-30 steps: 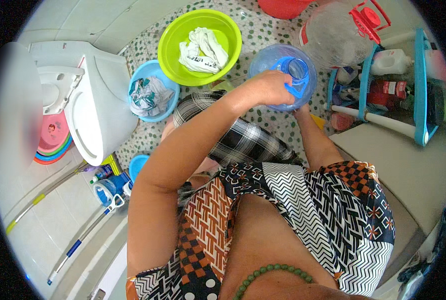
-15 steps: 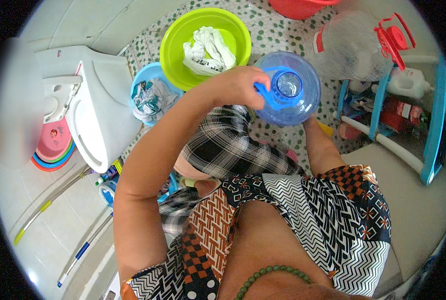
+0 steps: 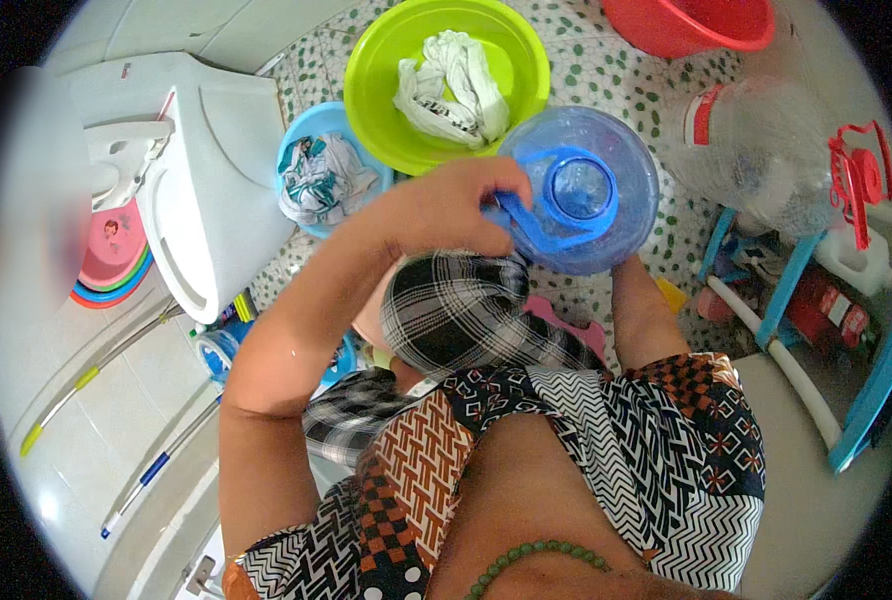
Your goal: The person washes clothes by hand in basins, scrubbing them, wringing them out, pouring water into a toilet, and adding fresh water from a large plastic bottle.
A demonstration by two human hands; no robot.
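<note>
A clear blue water jug with a round open mouth and a bright blue carrying handle is held upright over the floor, its mouth facing up toward me. My left hand reaches in from the left, fingers and thumb closed round the handle's left end. My right forearm goes to the jug's lower right side. The jug's body hides that hand, so its fingers do not show. Just behind the jug sits a lime-green basin with a wet white cloth in it.
Left of the green basin, a light blue basin holds white and teal cloth. A red tub stands far right, by a large clear bottle with a red handle. A blue-and-white rack is at right, a white washbasin at left.
My view has shifted, so the basins and bottle sit differently in it. The jug's mouth looks larger and slightly lower. My left hand keeps its hold on the handle.
</note>
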